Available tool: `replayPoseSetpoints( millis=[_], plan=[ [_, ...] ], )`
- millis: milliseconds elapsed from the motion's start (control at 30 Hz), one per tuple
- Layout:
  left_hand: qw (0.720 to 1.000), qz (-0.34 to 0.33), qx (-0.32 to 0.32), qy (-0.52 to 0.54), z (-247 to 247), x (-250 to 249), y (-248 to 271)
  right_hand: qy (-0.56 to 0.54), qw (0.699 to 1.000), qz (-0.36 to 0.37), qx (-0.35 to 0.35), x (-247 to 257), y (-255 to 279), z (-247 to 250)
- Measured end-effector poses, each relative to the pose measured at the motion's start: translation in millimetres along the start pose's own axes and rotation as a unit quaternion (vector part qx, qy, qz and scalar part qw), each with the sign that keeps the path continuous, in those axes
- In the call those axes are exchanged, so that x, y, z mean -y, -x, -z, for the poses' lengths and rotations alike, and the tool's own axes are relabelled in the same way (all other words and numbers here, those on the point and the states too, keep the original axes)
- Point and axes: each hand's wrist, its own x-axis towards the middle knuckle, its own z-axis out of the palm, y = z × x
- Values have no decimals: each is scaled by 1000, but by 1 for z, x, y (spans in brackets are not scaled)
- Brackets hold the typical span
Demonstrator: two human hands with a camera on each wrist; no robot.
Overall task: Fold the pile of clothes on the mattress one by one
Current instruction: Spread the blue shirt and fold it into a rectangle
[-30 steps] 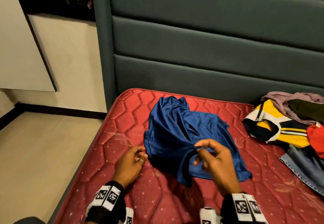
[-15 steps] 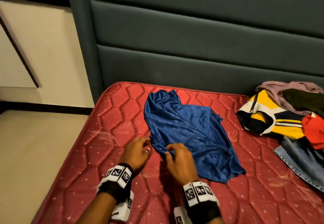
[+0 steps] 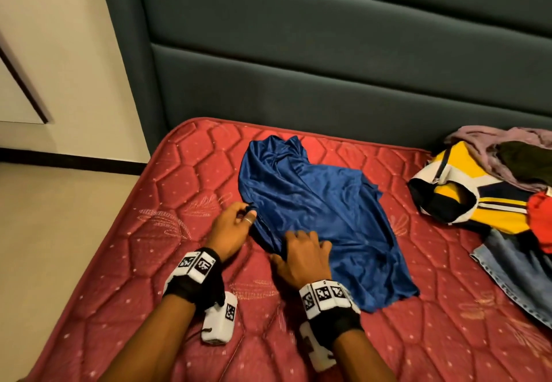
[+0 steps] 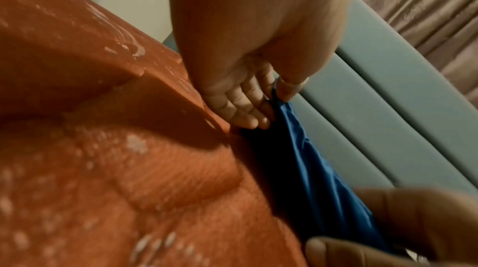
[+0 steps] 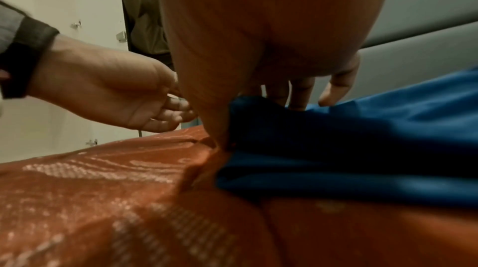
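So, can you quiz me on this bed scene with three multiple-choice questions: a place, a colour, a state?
1. The unfolded pile of clothes lies:
A) on the mattress's right side, by the headboard
B) on the floor
C) on a chair

2. The spread-out garment is:
A) yellow
B) blue
C) white

3. The left hand:
A) lies flat on bare mattress
B) hangs off the bed
C) pinches the garment's edge

Answers:
1 A, it is heaped there in the head view.
2 B, it is blue in every view.
3 C, the left wrist view shows the pinch.

Clothes pile (image 3: 493,190) cut off at right edge; fingertips of right hand (image 5: 271,26) partly behind blue garment (image 5: 362,128) fold.
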Motion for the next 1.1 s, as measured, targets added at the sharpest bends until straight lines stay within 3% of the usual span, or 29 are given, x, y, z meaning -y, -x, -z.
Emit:
replayPoseSetpoints(
  millis=[100,233,367,533,633,767,900,967,1100],
  plan=[
    [986,52,-12,156,11,-15,5,-19,1000,6,12,-20,7,12],
    [970,57,-23,237,23,-39,14,-179,983,46,-18,-26,20,34],
    [959,48,-45,274,33,-63,24,-261,961,49,-75,-16,38,55],
    [957,33,-45,285,46,-81,37,-315,946,9,-79,-3,61,74],
    [956,21,-47,287,54,-97,41,-341,934,23,-104,-2,70,83],
    [960,-23,-54,272,67,-127,40,-307,937,58,-157,-1,71,107],
    [963,-78,-39,257,78,-162,40,-248,953,81,-156,8,60,139],
    [965,-87,-46,245,79,-167,41,-318,931,94,-154,18,51,165],
    [972,-86,-87,202,74,-147,55,-493,847,93,-174,48,10,230]
  ],
)
